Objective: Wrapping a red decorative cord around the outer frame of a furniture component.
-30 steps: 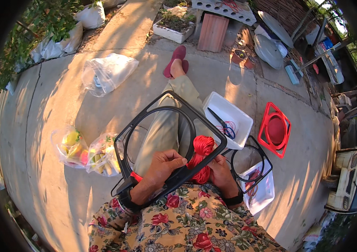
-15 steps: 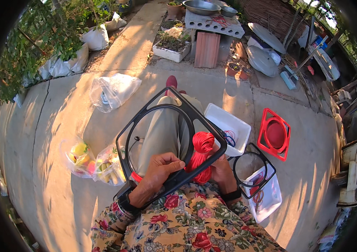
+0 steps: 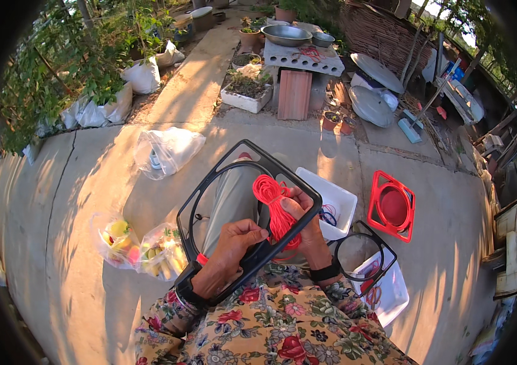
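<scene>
A black square frame with a round ring inside it (image 3: 258,155) lies tilted over my lap. My left hand (image 3: 229,246) is closed on the frame's near side, with thumb and forefinger pinched together at the ring. Whether a cord strand is in that pinch cannot be made out. A short piece of red binding (image 3: 202,259) shows on the frame beside that hand. My right hand (image 3: 308,228), at the frame's right side, grips a bundle of red cord (image 3: 275,204). The bundle is gathered at its middle and covers part of the ring.
To my right are a white box (image 3: 339,204), a second black frame (image 3: 365,255) over another white tray (image 3: 392,298), and a red frame (image 3: 392,207). Bags of fruit (image 3: 115,240) stand at left; a clear plastic bag (image 3: 167,152) lies ahead.
My right hand has lifted the cord bundle up and left over the ring, and its fingers show more. The left hand stays pinched at the frame. The view has tilted up slightly.
</scene>
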